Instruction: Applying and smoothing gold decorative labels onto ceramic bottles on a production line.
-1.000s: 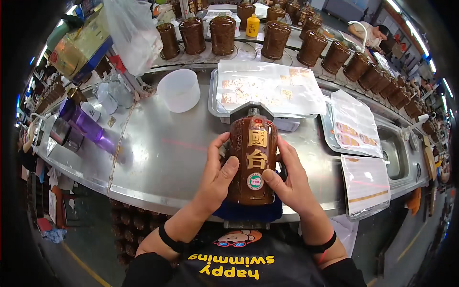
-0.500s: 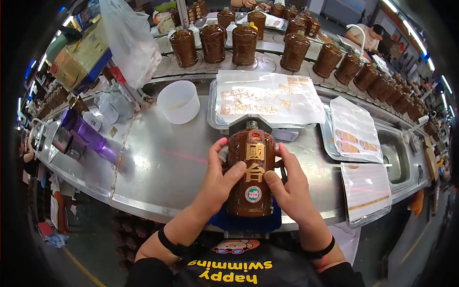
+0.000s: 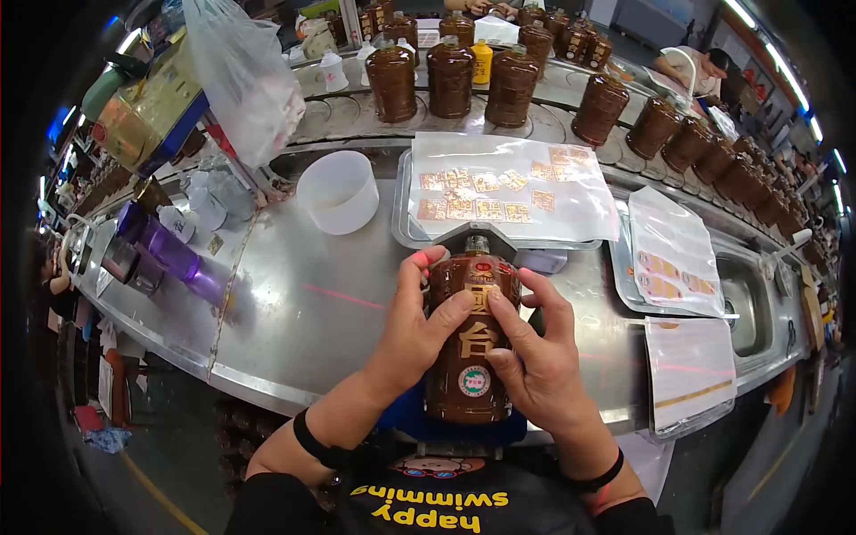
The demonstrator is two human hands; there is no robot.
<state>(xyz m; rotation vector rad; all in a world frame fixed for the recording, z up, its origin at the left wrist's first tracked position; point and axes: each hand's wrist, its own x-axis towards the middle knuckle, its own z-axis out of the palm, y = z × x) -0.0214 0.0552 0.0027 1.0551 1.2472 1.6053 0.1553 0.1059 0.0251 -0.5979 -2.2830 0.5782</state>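
Here both hands clasp one brown glazed bottle [image 3: 470, 348] lying neck-away against the person's body, over the near edge of the steel table [image 3: 303, 312]. The left hand [image 3: 412, 334] wraps its side, thumb pressed on the gold lettering; the right hand [image 3: 535, 357] cups the other flank, fingertips [image 3: 496, 308] meeting that thumb. As I judge it, the glaze looks slick: if either grip loosens, the bottle could roll off past the wrists to the floor. Pressing askew could also wrinkle the round sticker [image 3: 473, 382] just below the fingers
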